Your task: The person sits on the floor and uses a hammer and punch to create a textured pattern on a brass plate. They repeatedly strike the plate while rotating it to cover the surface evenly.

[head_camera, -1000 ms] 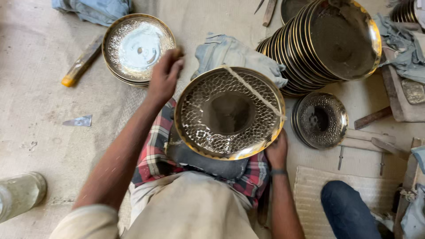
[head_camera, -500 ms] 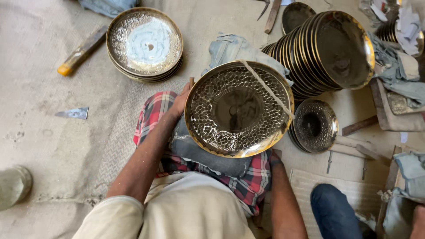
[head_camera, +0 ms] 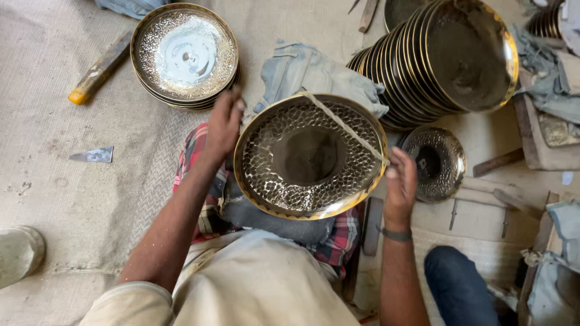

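Dusty matting-covered floor (head_camera: 72, 181) under soft, even daylight

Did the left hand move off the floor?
Yes. The left hand came back from near the plate stack to the big plate's rim.

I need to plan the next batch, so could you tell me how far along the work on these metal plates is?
A stack of patterned plates lies flat on the floor, apparently finished. The left hand and right hand hold a hammered plate on the lap, with a strip across it. A long row of plain dark plates leans on edge behind, seemingly left.
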